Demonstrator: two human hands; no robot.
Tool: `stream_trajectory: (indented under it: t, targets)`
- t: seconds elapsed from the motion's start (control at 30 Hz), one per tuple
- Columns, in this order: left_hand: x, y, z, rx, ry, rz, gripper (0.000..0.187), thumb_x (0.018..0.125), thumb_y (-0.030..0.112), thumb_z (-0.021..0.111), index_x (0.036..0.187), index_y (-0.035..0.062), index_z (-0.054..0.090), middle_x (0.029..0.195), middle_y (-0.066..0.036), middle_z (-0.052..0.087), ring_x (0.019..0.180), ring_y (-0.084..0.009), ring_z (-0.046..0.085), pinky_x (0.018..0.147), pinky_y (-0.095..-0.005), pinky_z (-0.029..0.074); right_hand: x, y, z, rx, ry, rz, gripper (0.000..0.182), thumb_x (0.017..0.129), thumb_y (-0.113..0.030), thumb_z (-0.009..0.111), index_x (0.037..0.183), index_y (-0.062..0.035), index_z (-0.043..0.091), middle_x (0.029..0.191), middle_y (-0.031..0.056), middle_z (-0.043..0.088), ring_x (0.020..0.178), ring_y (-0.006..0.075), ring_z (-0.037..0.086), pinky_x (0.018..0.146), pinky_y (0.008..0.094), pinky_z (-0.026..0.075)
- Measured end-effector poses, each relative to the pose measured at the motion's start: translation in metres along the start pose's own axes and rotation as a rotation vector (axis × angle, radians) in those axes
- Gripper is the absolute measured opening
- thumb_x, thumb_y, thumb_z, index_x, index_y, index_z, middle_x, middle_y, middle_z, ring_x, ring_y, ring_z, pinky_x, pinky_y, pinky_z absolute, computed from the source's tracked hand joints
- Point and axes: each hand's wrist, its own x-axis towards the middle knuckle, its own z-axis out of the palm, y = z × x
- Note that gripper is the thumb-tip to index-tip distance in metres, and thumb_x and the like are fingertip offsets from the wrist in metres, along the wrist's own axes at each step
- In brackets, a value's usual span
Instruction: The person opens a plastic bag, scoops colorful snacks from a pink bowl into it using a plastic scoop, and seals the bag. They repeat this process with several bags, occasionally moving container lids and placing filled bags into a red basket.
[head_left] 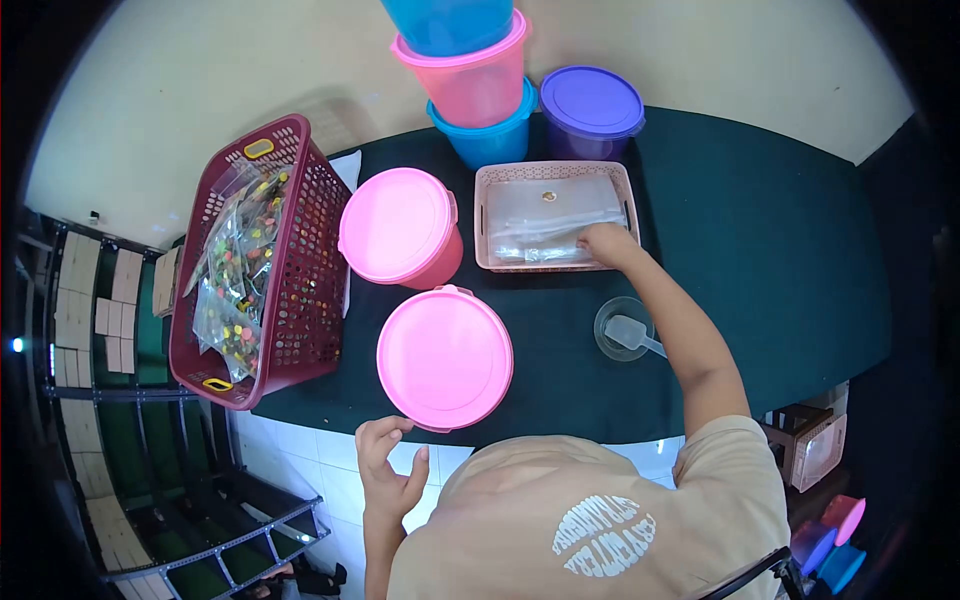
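My right hand (606, 245) reaches into a pale pink basket (484, 215) and touches the clear plastic bags (550, 205) stacked there; its fingertips are bent down and what they grip, if anything, is hidden. Near the table's front edge, my left hand (392, 462) is raised with thumb and fingers apart, holding nothing. Just above it stands a tub with a pink lid (445, 358). Another pink-lidded tub (397, 226) is behind that one. Below the pale basket, a white scoop (628, 333) rests in a small clear bowl (604, 314).
A maroon basket (318, 270) holding bags of colourful pieces stands at the left. Behind are a purple tub (592, 102) and stacked blue (490, 142) and pink (470, 85) tubs. A metal shelf (150, 394) is at far left; coloured lids (842, 518) lie low at the right.
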Motion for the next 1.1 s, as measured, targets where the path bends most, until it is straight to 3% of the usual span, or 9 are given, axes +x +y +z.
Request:
stream_trajectory:
  t: [0.27, 0.37, 0.53, 0.77, 0.87, 0.93, 0.97, 1.03, 1.1]
  targets:
    - [0.000, 0.003, 0.001, 0.003, -0.019, 0.005, 0.064, 0.075, 0.000, 0.067, 0.129, 0.0159, 0.037, 0.102, -0.012, 0.058, 0.090, -0.0269, 0.055, 0.082, -0.0421, 0.038, 0.001, 0.001, 0.007, -0.177, 0.058, 0.099, 0.054, 0.071, -0.024, 0.074, 0.122, -0.0120, 0.059, 0.113, 0.0172, 0.064, 0.107, 0.0331, 0.060, 0.092, 0.0416, 0.048]
    - [-0.001, 0.002, -0.001, -0.001, -0.016, 0.008, 0.064, 0.075, 0.000, 0.067, 0.128, 0.0157, 0.037, 0.102, -0.012, 0.058, 0.091, -0.0271, 0.055, 0.082, -0.0419, 0.038, 0.000, 0.001, 0.001, -0.190, 0.002, 0.056, 0.045, 0.073, -0.022, 0.072, 0.116, -0.0108, 0.063, 0.112, 0.0154, 0.064, 0.104, 0.0326, 0.061, 0.090, 0.0418, 0.048]
    - [-0.009, -0.001, -0.003, -0.004, -0.046, -0.018, 0.061, 0.078, -0.005, 0.063, 0.129, 0.0143, 0.034, 0.108, -0.015, 0.052, 0.093, -0.0252, 0.054, 0.084, -0.0403, 0.043, -0.004, 0.011, 0.006, -0.026, 0.041, 0.072, 0.017, 0.078, -0.018, 0.064, 0.091, -0.0087, 0.070, 0.098, 0.0171, 0.068, 0.093, 0.0333, 0.065, 0.083, 0.0440, 0.051]
    - [-0.006, 0.004, 0.002, -0.015, -0.064, -0.008, 0.062, 0.077, -0.006, 0.064, 0.128, 0.0140, 0.035, 0.108, -0.016, 0.052, 0.093, -0.0252, 0.054, 0.084, -0.0393, 0.044, -0.016, 0.000, -0.015, -0.046, 0.127, 0.052, 0.016, 0.080, -0.020, 0.062, 0.087, -0.0080, 0.070, 0.089, 0.0150, 0.068, 0.088, 0.0325, 0.066, 0.080, 0.0446, 0.051]
    - [-0.005, 0.004, 0.002, 0.001, -0.062, -0.011, 0.062, 0.076, -0.006, 0.064, 0.128, 0.0137, 0.035, 0.108, -0.016, 0.053, 0.093, -0.0254, 0.054, 0.084, -0.0394, 0.045, -0.024, -0.011, -0.036, 0.023, 0.040, 0.098, 0.018, 0.081, -0.023, 0.063, 0.088, -0.0065, 0.068, 0.086, 0.0140, 0.068, 0.085, 0.0331, 0.065, 0.078, 0.0445, 0.050]
    - [-0.007, 0.003, 0.001, 0.011, -0.054, -0.003, 0.061, 0.076, -0.003, 0.066, 0.127, 0.0117, 0.035, 0.108, -0.015, 0.052, 0.093, -0.0243, 0.053, 0.083, -0.0393, 0.045, -0.036, -0.023, -0.055, 0.143, 0.339, 0.128, 0.019, 0.087, -0.023, 0.061, 0.090, -0.0037, 0.062, 0.083, 0.0150, 0.068, 0.080, 0.0303, 0.067, 0.069, 0.0418, 0.053]
    - [-0.007, 0.001, 0.002, 0.012, -0.048, -0.005, 0.061, 0.076, -0.003, 0.066, 0.127, 0.0117, 0.035, 0.108, -0.015, 0.052, 0.093, -0.0243, 0.053, 0.083, -0.0393, 0.045, -0.044, -0.033, -0.066, 0.139, 0.340, 0.122, 0.019, 0.087, -0.023, 0.061, 0.090, -0.0037, 0.062, 0.083, 0.0150, 0.068, 0.080, 0.0303, 0.067, 0.069, 0.0418, 0.053]
    - [-0.010, 0.000, 0.004, -0.010, -0.068, -0.074, 0.069, 0.078, 0.006, 0.068, 0.135, 0.0101, 0.029, 0.114, -0.017, 0.052, 0.097, -0.0250, 0.055, 0.086, -0.0392, 0.045, -0.067, -0.066, -0.090, 1.355, 0.491, 0.232, 0.017, 0.094, -0.021, 0.055, 0.091, -0.0042, 0.054, 0.078, 0.0136, 0.067, 0.074, 0.0246, 0.068, 0.058, 0.0362, 0.054]
    - [-0.003, 0.009, 0.018, -0.204, 0.017, -0.235, 0.075, 0.081, 0.016, 0.069, 0.139, 0.0100, 0.022, 0.120, -0.018, 0.051, 0.101, -0.0263, 0.056, 0.089, -0.0396, 0.045, -0.085, -0.097, -0.095, 1.599, 0.397, 0.152, 0.012, 0.097, -0.018, 0.049, 0.093, -0.0065, 0.050, 0.074, 0.0109, 0.064, 0.058, 0.0196, 0.065, 0.044, 0.0288, 0.051]
